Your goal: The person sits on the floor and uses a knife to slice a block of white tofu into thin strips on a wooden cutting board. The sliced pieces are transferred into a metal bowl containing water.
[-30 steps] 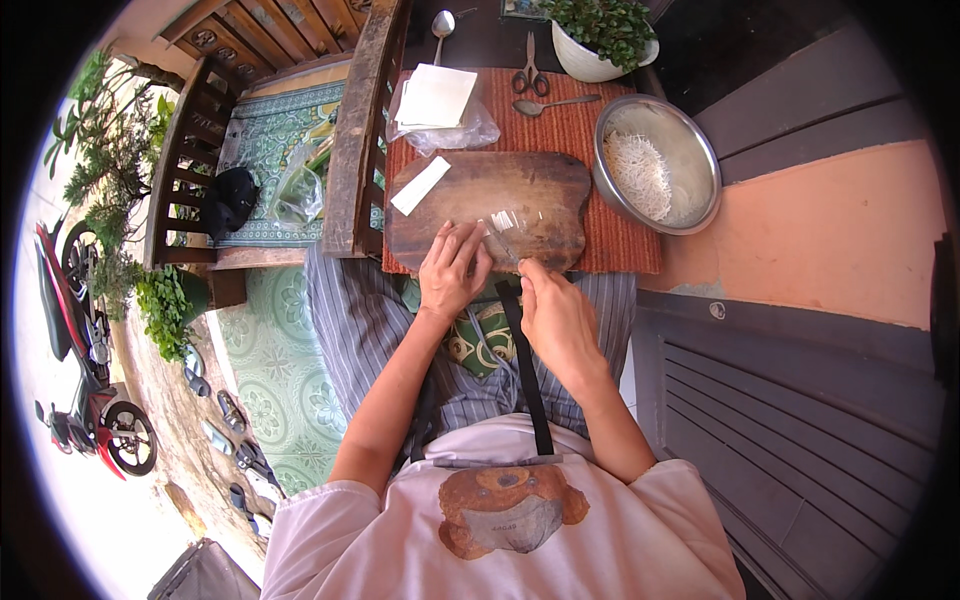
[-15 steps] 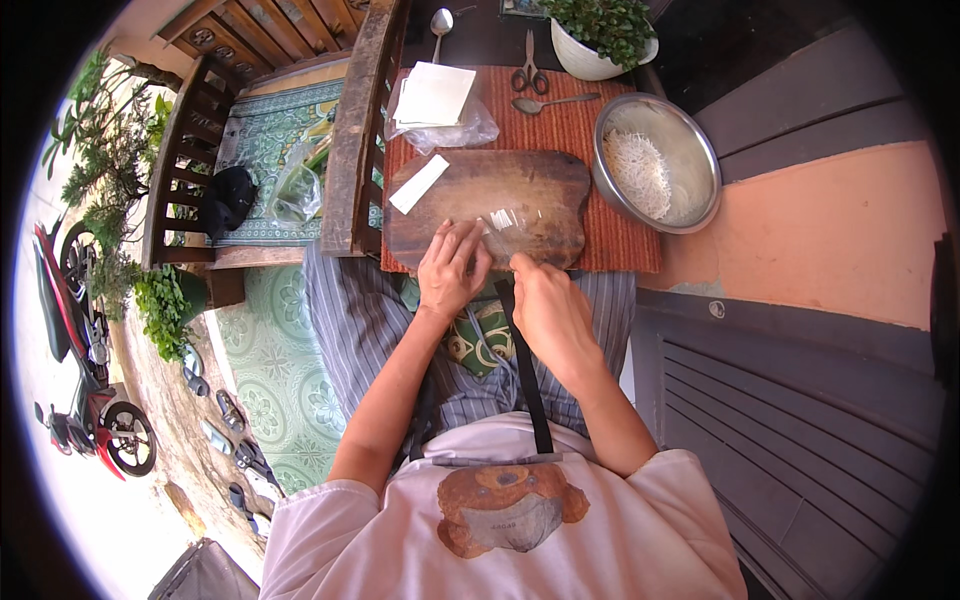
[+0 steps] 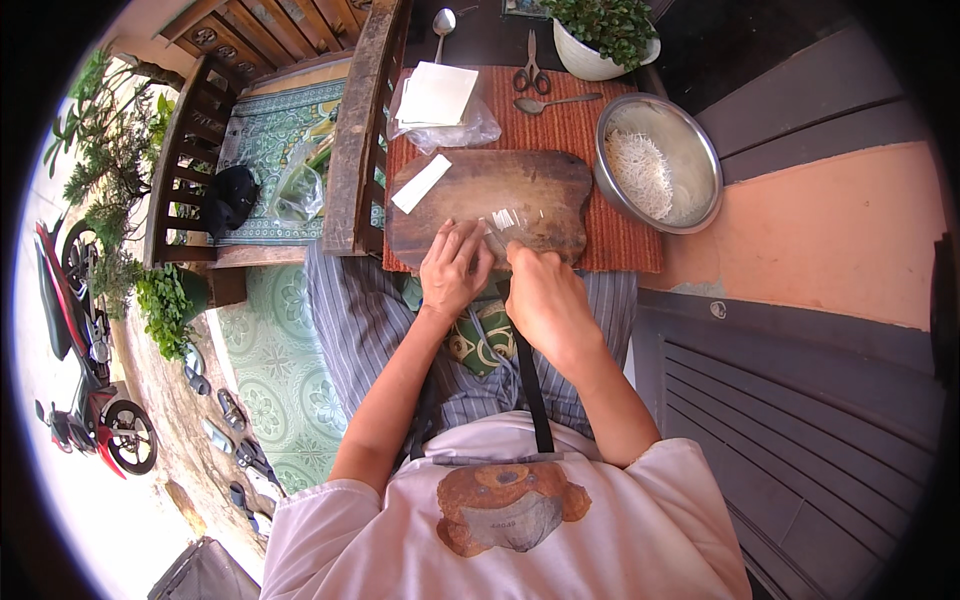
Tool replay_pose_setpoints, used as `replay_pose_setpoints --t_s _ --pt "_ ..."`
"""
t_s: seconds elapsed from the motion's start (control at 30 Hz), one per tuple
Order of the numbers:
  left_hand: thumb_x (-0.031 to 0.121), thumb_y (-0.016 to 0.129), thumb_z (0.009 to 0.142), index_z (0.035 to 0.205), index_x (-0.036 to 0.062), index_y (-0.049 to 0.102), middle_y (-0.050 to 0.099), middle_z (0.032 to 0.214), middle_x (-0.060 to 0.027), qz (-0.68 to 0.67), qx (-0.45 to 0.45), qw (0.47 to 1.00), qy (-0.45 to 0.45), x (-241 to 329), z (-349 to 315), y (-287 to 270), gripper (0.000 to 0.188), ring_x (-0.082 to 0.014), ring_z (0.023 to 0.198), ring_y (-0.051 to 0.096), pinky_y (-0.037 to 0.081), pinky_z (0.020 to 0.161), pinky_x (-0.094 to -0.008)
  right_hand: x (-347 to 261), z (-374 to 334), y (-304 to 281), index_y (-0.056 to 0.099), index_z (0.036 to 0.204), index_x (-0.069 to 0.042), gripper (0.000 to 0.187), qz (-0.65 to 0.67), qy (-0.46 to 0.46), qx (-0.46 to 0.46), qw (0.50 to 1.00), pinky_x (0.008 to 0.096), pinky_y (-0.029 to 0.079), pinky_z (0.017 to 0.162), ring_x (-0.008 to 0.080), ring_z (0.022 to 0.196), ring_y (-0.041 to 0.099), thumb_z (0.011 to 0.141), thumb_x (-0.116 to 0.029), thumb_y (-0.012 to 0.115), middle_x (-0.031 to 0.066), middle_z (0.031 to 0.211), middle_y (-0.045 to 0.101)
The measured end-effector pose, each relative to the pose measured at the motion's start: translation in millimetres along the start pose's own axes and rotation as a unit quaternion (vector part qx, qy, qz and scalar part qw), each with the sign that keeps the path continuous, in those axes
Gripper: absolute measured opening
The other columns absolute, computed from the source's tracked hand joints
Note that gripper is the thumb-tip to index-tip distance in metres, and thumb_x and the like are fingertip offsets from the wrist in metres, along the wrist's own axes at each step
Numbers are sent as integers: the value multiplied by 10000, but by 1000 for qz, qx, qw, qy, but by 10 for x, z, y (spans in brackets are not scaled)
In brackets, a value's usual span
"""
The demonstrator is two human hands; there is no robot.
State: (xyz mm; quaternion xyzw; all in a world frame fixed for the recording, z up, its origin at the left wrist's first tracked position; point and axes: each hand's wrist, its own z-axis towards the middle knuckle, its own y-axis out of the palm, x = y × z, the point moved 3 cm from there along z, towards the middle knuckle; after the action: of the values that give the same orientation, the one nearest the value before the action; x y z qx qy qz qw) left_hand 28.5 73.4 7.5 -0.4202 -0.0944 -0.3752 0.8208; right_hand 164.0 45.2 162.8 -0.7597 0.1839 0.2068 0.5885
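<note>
A wooden cutting board (image 3: 540, 190) lies in front of me. At its near edge my right hand (image 3: 545, 300) is closed around a knife (image 3: 497, 240), whose blade shows faintly between my hands; its handle is hidden in my fist. My left hand (image 3: 455, 268) presses down on the board left of the blade, fingers bent and together, over something they mostly cover. Just beyond the blade lie thin white shreds (image 3: 506, 217). A flat white strip (image 3: 421, 184) rests at the board's left side.
Beyond the board, white square sheets (image 3: 438, 95) sit on a plastic bag (image 3: 478, 130). A metal bowl (image 3: 708, 150) at the right holds white shreds. Scissors (image 3: 531, 75), a spoon (image 3: 555, 102), another spoon (image 3: 443, 25) and a potted plant (image 3: 590, 60) stand farther back. A wooden bench (image 3: 350, 150) is at left.
My right hand has shifted slightly left and away from me, closer to my left hand, and its wrist has turned. My left hand stays nearly in place.
</note>
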Motion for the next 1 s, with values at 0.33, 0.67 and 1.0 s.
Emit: replay_pose_setpoints --t_s 0.33,0.67,1.0 --pt "42 761 822 1203 29 742 705 1160 -94 8 -7 1000 -8 28 4 -19 382 -330 1084 705 568 1072 -441 33 -125 -2 643 1107 74 197 -20 23 -27 999 564 601 795 505 900 739 921 22 602 339 894 724" --pt "17 765 846 1179 63 771 732 1169 -91 -11 10 1000 -11 -4 -11 -5 336 -326 1063 718 570 1069 -450 272 -285 155 631 1180 13 235 2 34 -4 999 575 581 784 495 903 732 947 -14 625 304 914 726" --pt "17 777 824 1169 40 753 725 1157 -95 -7 18 1000 13 -8 -2 -18 347 -294 1055 725 556 1098 -455 433 -218 293 635 1237 -45 219 38 9 80 996 577 572 758 482 894 730 1030 -105 599 282 963 731"
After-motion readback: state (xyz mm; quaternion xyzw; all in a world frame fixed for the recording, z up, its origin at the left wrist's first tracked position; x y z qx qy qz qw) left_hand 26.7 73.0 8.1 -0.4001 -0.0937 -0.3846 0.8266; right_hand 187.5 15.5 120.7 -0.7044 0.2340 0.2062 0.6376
